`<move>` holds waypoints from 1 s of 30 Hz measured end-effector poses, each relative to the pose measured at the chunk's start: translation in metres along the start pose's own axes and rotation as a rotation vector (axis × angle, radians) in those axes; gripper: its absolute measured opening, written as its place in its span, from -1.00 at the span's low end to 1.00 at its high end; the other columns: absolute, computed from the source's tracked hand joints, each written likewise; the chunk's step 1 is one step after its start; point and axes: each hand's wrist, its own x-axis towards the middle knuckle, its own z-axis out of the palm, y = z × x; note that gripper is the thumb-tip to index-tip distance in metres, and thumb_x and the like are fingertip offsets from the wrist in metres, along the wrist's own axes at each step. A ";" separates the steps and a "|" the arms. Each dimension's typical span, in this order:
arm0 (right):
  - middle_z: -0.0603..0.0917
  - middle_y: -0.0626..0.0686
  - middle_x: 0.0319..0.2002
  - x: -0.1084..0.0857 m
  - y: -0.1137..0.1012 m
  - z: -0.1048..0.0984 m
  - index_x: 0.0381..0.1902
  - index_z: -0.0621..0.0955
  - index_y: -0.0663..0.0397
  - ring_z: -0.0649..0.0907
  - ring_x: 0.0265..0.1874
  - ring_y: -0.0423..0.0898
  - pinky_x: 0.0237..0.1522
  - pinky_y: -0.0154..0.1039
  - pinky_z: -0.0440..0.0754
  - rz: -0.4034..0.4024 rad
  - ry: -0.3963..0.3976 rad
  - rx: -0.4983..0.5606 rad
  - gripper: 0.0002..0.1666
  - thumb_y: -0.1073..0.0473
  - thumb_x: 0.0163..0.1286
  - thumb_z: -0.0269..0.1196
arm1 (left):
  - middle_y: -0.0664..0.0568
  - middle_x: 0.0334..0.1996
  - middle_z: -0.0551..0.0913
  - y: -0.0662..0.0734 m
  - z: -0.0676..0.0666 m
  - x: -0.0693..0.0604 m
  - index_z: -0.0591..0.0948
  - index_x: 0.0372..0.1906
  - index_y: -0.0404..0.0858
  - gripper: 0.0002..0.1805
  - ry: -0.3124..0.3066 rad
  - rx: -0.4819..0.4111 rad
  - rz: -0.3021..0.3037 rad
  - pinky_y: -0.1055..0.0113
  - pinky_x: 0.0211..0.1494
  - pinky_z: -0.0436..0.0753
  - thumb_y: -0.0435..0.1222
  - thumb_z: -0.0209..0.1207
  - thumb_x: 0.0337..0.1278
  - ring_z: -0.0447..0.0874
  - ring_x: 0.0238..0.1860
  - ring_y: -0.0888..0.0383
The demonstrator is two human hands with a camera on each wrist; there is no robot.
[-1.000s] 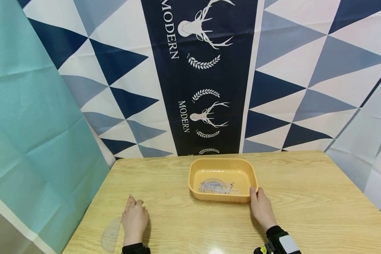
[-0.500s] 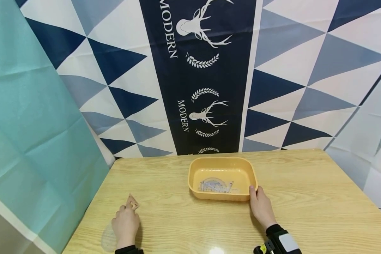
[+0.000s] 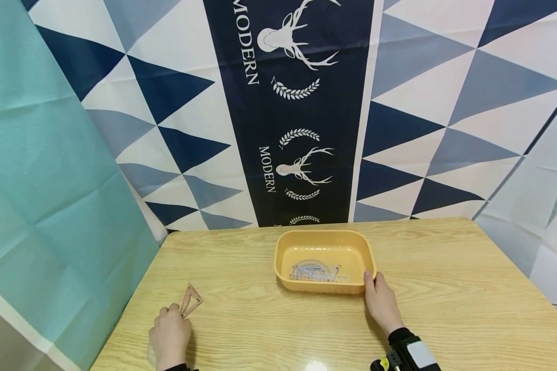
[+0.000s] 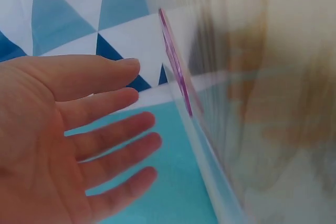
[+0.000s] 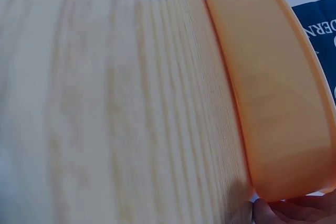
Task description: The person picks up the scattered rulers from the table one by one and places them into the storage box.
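My left hand (image 3: 170, 335) hovers low over the table's left part, its fingers extended and holding nothing. Just beyond its fingertips lies a small pink triangular set square (image 3: 196, 302); the left wrist view shows the set square (image 4: 176, 66) edge-on, apart from the fingers. A clear protractor (image 3: 151, 355) is mostly hidden beneath this hand. My right hand (image 3: 383, 304) grips the near right corner of a yellow plastic basin (image 3: 325, 287), thumb and fingers at its rim. Inside sit a clear protractor (image 3: 312, 264) and other clear rulers, overlapping.
The wood-grain table (image 3: 269, 330) ends at a patterned curtain (image 3: 306, 118) at the back. A teal cloth (image 3: 65, 206) hangs along the left edge.
My left hand has moved left and slightly towards me, off the pink set square, which now shows whole, and over the loose protractor. The right hand and basin have stayed put.
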 end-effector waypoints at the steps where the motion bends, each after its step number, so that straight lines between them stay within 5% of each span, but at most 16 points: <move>1: 0.35 0.51 0.11 0.000 0.000 0.000 0.15 0.21 0.46 0.39 0.10 0.37 0.00 0.19 0.41 0.001 0.000 0.001 -0.27 -0.13 0.46 -0.45 | -0.38 -0.30 0.50 -0.002 -0.001 0.000 0.48 -0.14 -0.57 -0.65 -0.022 0.003 -0.007 -0.17 -0.33 0.50 -0.42 0.15 -0.07 0.51 -0.33 -0.27; 16: 0.32 0.50 0.14 0.001 0.001 0.000 0.18 0.20 0.45 0.37 0.13 0.36 0.07 0.19 0.37 0.014 -0.001 0.013 -0.24 -0.15 0.45 -0.45 | -0.56 -0.13 0.32 -0.023 -0.011 -0.001 0.28 0.01 -0.65 -0.25 -0.306 -0.033 -0.175 -0.35 -0.19 0.40 -0.18 0.33 -0.15 0.33 -0.12 -0.51; 30: 0.32 0.50 0.14 0.001 0.001 0.000 0.19 0.20 0.45 0.36 0.13 0.36 0.07 0.21 0.36 0.002 0.006 0.008 -0.25 -0.14 0.46 -0.45 | -0.50 -0.24 0.36 -0.033 -0.008 -0.001 0.30 -0.07 -0.66 -0.33 -0.283 -0.061 -0.194 -0.26 -0.26 0.46 -0.24 0.32 -0.14 0.38 -0.20 -0.46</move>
